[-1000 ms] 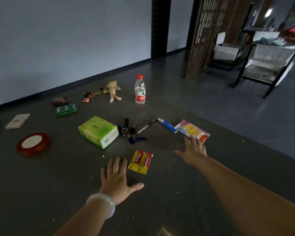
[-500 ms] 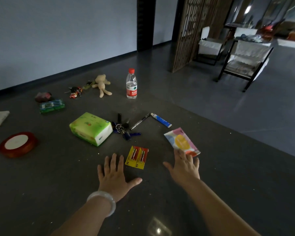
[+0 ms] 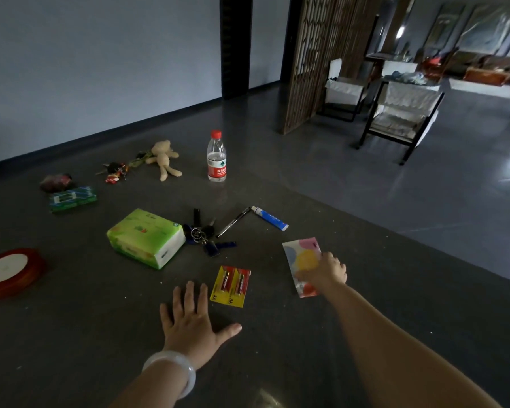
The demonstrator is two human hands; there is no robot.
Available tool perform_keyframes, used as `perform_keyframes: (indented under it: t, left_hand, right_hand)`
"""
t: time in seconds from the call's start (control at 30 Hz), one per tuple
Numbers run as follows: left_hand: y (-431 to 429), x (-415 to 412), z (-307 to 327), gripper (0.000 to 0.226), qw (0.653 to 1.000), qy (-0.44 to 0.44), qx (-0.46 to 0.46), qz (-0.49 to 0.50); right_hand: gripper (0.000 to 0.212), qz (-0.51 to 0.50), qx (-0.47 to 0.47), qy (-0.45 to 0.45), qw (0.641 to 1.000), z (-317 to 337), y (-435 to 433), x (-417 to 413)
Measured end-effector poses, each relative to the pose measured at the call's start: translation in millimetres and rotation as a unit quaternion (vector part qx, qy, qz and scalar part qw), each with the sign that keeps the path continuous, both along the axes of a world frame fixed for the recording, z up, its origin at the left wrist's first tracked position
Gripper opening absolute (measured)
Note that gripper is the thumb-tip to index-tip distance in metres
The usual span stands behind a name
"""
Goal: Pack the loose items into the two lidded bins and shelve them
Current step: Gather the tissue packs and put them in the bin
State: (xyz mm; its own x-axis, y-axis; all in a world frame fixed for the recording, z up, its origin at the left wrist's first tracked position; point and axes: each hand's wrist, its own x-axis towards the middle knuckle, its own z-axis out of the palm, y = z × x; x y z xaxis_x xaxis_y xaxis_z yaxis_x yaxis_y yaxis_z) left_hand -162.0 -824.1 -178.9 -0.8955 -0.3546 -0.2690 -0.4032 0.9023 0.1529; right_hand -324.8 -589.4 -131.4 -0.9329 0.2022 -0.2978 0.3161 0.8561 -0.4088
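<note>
A dark grey surface (image 3: 71, 334) is seen strewn with loose items. The left hand (image 3: 193, 319), with a pale bangle (image 3: 171, 369) at the wrist, is laid flat on it, fingers straight and spread. The right hand (image 3: 324, 272) is closed on a colourful spotted packet (image 3: 302, 260): the thumb is pressed across the packet's face and the fingers are curled at its right edge, so that the packet's far half shows beyond the hand and a corner below it. A green tissue pack (image 3: 146, 238) is found ahead of the left hand and to its left, and a red ribbon spool (image 3: 11, 272) lies well apart at the left edge. An upright water bottle (image 3: 216, 160) and a beige plush toy (image 3: 164, 159) are placed far back. A yellow AA battery card (image 3: 231, 286) lies between the hands, just beside the left fingertips. A bunch of keys (image 3: 202, 234), a blue-and-white tube (image 3: 270, 218) and a pen (image 3: 233, 222) are set further ahead.
</note>
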Motion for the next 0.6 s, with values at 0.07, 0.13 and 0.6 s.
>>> perform_keyframes:
  t: [0.07, 0.13, 0.6]
  left_hand:
    - [0.9, 0.3, 2.0, 0.124, 1.000, 0.001, 0.002, 0.001]
    - [1.6, 1.6, 4.0, 0.123, 1.000, 0.002, 0.005, 0.001]
    - [-41.0, 15.6, 52.9, 0.089, 0.984, 0.169, 0.057, 0.000]
  right_hand:
    - [0.068, -0.014, -0.101, 0.000, 0.995, -4.6, -1.7, 8.0]
    - [0.048, -0.016, -0.179, 0.021, 0.983, -4.5, -5.9, 19.0]
    - [0.025, -0.057, -0.408, 0.027, 0.911, 16.6, -77.6, 88.7]
